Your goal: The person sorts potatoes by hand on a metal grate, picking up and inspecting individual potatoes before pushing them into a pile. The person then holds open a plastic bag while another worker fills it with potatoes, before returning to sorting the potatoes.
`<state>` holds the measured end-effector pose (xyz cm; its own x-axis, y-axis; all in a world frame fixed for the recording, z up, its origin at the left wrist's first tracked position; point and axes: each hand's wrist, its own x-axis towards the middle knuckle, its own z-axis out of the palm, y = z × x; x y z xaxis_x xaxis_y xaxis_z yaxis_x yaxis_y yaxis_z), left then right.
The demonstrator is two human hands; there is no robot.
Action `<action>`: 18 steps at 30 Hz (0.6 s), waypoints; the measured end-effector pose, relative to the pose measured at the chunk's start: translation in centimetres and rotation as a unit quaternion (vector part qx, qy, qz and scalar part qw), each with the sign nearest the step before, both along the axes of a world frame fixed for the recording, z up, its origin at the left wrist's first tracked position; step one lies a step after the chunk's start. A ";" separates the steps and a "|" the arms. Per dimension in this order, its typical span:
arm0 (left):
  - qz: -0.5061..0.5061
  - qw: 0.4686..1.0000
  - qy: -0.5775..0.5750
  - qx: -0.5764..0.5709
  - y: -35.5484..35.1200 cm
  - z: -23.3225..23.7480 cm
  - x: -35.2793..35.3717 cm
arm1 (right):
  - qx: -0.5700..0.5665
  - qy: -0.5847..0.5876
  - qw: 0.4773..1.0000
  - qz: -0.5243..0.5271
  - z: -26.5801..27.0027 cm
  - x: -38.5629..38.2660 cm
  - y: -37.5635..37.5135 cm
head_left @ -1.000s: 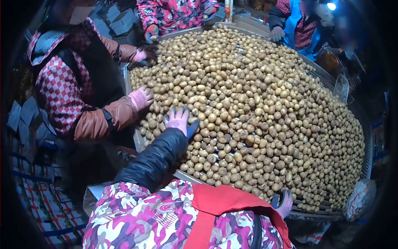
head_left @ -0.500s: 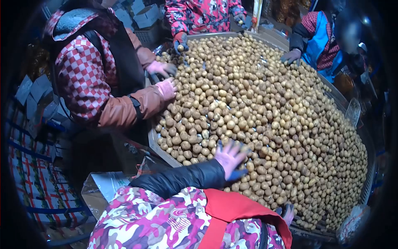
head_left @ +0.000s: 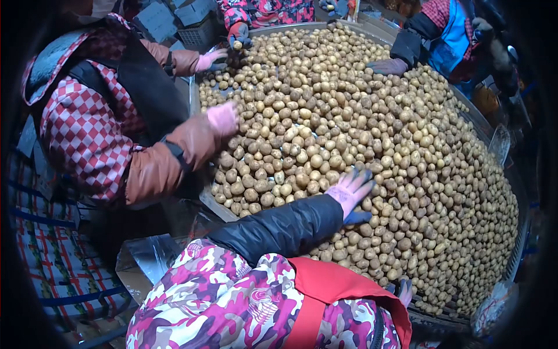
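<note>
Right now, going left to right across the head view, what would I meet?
Red-and-white patterned stack → co-worker's nearer pink-gloved hand → left hand → right hand → clear plastic bag. The potato pile spans too widely to rank.

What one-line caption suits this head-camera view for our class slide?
Gloved left hand spread over heaped potatoes, right hand at their near edge, co-workers' gloved hands across the heap.

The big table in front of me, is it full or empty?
Nearly full: potatoes cover most of the table, lying close together, with only small bare patches showing among them.
</note>
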<state>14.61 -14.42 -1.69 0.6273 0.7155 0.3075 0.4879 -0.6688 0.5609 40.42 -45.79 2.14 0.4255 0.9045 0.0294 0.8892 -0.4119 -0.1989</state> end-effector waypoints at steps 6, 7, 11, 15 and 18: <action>0.144 0.984 0.103 -0.021 7.9 1.6 0.1 | 0.014 0.004 1.000 -0.018 0.2 -0.5 0.4; 0.186 0.975 0.111 -0.048 9.4 2.3 -0.4 | 0.017 -0.002 1.000 -0.012 -0.3 -0.1 0.0; 0.209 0.970 0.121 -0.009 12.1 0.2 -3.4 | 0.029 -0.009 1.000 -0.001 -2.6 1.7 -1.4; 0.247 0.961 0.123 -0.020 9.5 0.3 -5.1 | 0.032 -0.016 0.999 -0.012 -2.0 1.0 -1.0; 0.201 0.970 0.135 -0.020 6.2 1.2 -5.4 | 0.009 -0.001 1.000 -0.020 -2.0 1.1 -1.0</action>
<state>9.18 -8.23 -0.45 0.3484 0.9272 0.1373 0.8378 -0.3737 0.3981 41.57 -46.78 0.13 0.4608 0.8863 0.0470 0.8728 -0.4429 -0.2050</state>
